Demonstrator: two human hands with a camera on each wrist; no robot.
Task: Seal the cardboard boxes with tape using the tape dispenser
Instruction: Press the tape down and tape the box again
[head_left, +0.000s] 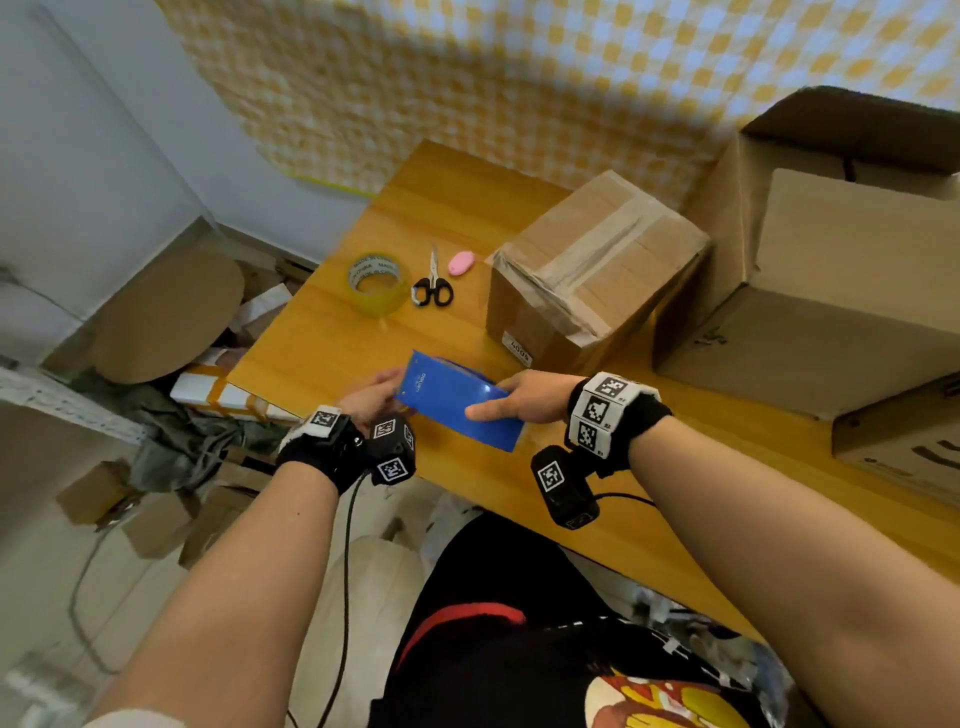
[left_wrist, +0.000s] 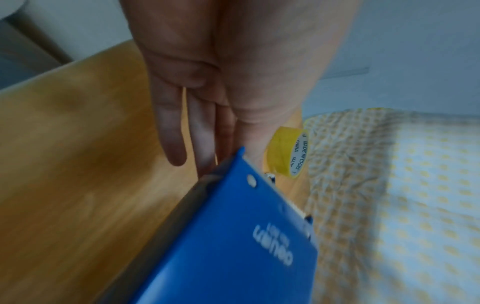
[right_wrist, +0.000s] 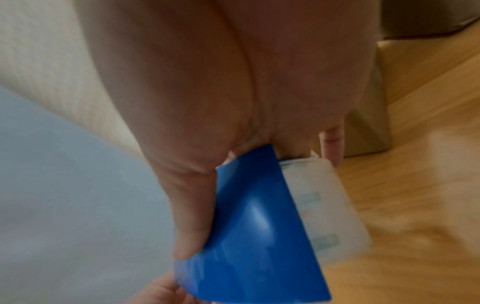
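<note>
We judge we are at the loading step: our right hand (head_left: 524, 397) pinches the glossy blue metal tape dispenser (head_left: 457, 402) at lower centre of the head view, while our left hand (head_left: 371, 397) steadies its other end with nearly straight fingers. Next, the yellowish tape roll (head_left: 376, 283), upper left on the wooden bench (head_left: 322, 343), wants fitting in. The creased cardboard box (head_left: 592, 270), right of centre, already bears tape.
</note>
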